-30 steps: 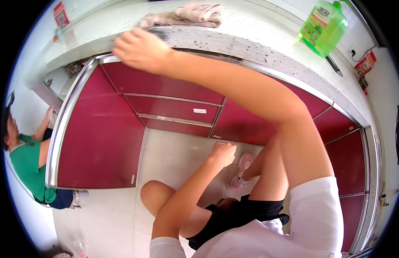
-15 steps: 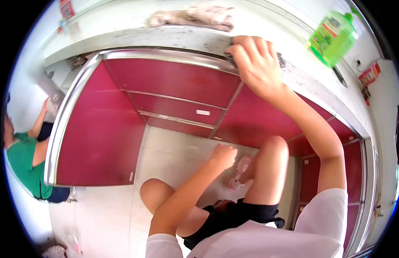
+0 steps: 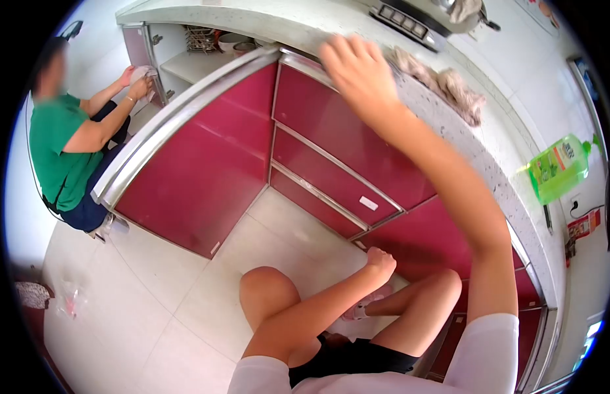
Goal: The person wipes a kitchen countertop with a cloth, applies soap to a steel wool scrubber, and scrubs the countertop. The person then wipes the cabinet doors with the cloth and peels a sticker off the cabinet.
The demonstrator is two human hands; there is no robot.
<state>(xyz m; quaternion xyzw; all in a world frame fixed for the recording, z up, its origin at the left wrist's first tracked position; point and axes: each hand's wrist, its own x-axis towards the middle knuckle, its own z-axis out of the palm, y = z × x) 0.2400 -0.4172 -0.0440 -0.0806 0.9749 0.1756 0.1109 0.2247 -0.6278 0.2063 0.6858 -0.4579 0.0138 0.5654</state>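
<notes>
My right hand (image 3: 363,75) is at the front edge of the pale speckled counter (image 3: 443,134), over the metal trim along the top of a red drawer front (image 3: 344,125). Its fingers curl down and are blurred. A dark speckled cloth showed beneath this hand half a second earlier; now the hand hides it. My left hand (image 3: 382,262) is a closed fist in front of the lower cabinets, with nothing visible in it. An open red cabinet door (image 3: 200,177) with a metal frame stands out to the left.
A crumpled beige cloth (image 3: 453,92) and a green soap bottle (image 3: 558,171) are on the counter, near a gas stove (image 3: 416,23). Beyond the door, a person in green (image 3: 72,138) holds a pale cloth by an open cupboard (image 3: 193,65). A clear plastic bag (image 3: 71,299) lies on the floor.
My view has turned left, showing more of the other person and the stove. My right hand has moved left along the counter edge. My left hand remains a fist.
</notes>
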